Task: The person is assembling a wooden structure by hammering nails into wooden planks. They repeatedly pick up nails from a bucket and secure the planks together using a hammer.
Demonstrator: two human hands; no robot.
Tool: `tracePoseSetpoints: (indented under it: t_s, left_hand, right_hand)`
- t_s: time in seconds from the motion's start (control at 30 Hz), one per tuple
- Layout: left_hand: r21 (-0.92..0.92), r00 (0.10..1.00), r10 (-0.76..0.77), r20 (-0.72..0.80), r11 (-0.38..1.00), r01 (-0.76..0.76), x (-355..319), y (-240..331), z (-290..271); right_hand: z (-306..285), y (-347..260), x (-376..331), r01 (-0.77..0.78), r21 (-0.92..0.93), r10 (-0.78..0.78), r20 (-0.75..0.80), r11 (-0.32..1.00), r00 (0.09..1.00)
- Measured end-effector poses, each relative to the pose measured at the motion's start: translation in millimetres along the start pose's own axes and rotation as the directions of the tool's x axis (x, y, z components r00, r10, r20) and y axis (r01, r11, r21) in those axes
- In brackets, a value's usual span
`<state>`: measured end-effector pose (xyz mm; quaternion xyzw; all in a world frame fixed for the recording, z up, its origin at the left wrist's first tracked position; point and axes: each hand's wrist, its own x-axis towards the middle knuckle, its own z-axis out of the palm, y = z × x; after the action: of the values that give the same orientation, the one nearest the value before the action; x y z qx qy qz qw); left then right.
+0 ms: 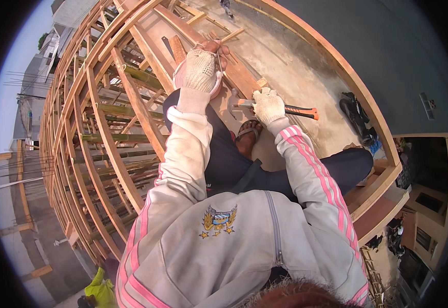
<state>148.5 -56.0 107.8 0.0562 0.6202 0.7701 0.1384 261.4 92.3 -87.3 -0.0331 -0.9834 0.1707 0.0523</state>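
My left hand (201, 68), in a fingerless knit glove, has its fingers curled above a long wooden board (242, 77). A thin, light piece shows at its fingers, too small to make out. Under that wrist curves a pale pink rounded rim (217, 85), mostly covered by the hand. My right hand (269, 105), also gloved, is wrapped round a hammer (302, 111) with an orange and black handle. The hammer's grey head points left, beside the board and above my sandalled foot (248, 136). A small wood block (262, 82) sits at the board's edge.
On the left runs a curved-looking frame of wooden beams (139, 105) with open gaps and bamboo poles (116, 137) below. A raised wooden edge (331, 49) bounds the concrete-like surface (296, 66) on the right. Dark footwear (355, 115) lies near that edge. A bright yellow-green cloth (99, 290) shows lower left.
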Motion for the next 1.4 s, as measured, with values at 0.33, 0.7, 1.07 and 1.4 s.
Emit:
tracePoseSetpoints:
  t_s: [0.33,0.7,1.07,1.4]
  left_hand:
    - [-0.244,0.944,-0.326,0.052,0.912,0.329,-27,-101,2]
    - [0.062,0.902,-0.383,0.198,0.923,0.379,-97,-186,48]
    - [0.758,0.889,-0.227,0.398,0.627,-0.180,-129,-216,63]
    - [0.773,0.914,-0.270,0.303,0.631,-0.070,-131,-237,62]
  right_hand:
    - [-6,36,4,0.099,0.032,-0.103,0.142,0.995,0.984]
    - [19,96,26,-0.143,0.719,-0.087,0.273,0.680,0.958]
    - [-12,81,15,-0.202,0.630,-0.001,0.307,0.750,0.952]
    - [-15,82,18,-0.135,0.534,-0.038,0.300,0.835,0.953]
